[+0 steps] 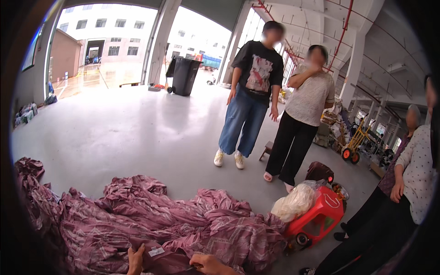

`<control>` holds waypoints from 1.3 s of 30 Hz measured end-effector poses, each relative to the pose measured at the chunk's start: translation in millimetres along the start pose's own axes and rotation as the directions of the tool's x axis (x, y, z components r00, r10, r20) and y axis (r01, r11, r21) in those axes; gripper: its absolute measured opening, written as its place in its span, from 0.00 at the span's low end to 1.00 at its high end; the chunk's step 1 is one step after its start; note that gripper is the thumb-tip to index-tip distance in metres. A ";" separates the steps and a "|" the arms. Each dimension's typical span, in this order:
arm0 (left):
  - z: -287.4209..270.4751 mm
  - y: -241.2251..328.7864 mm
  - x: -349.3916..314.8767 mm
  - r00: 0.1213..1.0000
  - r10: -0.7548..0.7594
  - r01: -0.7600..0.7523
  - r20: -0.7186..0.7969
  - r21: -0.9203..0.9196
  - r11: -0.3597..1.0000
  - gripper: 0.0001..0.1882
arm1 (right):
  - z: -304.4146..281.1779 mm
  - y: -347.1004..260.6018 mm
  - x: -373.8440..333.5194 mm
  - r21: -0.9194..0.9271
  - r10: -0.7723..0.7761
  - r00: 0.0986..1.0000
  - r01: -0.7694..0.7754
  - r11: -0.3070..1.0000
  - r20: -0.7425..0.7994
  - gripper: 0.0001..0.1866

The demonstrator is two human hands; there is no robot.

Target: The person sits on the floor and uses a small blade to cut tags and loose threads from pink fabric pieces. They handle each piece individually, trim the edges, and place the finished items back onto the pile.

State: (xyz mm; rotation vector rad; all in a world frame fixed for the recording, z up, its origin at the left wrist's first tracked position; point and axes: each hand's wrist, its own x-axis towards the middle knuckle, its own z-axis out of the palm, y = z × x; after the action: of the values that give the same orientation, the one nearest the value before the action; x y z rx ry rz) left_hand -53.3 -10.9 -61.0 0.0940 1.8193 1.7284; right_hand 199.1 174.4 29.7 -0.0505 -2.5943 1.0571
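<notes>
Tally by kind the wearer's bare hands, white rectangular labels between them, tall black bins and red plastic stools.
Bare left hand, bare right hand: 2
White rectangular label: 1
Tall black bin: 1
Red plastic stool: 1
Total: 5

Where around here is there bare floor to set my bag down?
The widest free patch is the grey floor between the mauve fabric and the black wheeled bin, left of the person in jeans. A narrower strip runs between the fabric and that person's pale shoes. It's crowded at lower right, where the red plastic item and pale bundle lie beside the fabric.
</notes>
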 end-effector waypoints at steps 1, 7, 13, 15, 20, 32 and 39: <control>2.7 7.7 -2.2 0.990 0.141 -0.142 0.021 0.052 0.988 0.19 | -8.9 -4.6 -1.6 0.009 0.032 0.993 -0.033 0.999 0.118 0.13; 42.9 102.9 -69.5 0.874 0.240 -0.449 0.423 0.514 0.731 0.16 | -26.3 -49.8 39.0 0.418 0.132 0.982 -0.063 0.906 -0.139 0.22; 65.2 116.3 -93.9 0.708 0.444 -0.612 0.549 0.164 0.774 0.09 | -7.7 -24.4 60.4 0.152 0.056 0.986 -0.031 0.988 -0.157 0.19; 61.0 117.7 -95.5 0.691 0.443 -0.577 0.571 0.068 0.814 0.11 | -13.6 -18.9 51.0 0.130 0.127 0.978 -0.106 0.986 -0.166 0.14; 50.4 112.9 -97.6 0.648 0.329 -0.662 0.687 0.295 0.690 0.12 | -45.1 -24.9 30.2 0.155 0.142 0.966 -0.110 0.982 -0.215 0.12; 58.7 100.8 -88.4 0.557 0.237 -0.542 0.796 0.132 0.830 0.19 | -134.6 -68.1 -12.2 0.250 0.214 0.654 -0.040 0.967 -0.725 0.06; 92.7 132.5 -137.8 0.532 0.020 -0.076 0.847 0.024 0.997 0.11 | -147.8 -52.9 -31.8 0.351 0.328 0.540 -0.063 0.934 -0.775 0.08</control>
State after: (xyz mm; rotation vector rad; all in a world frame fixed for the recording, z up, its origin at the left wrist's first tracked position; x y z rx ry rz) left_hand 54.3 26.6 118.3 0.8748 1.0979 1.2685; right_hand 281.6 230.6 155.0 -0.6385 -1.5663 1.1028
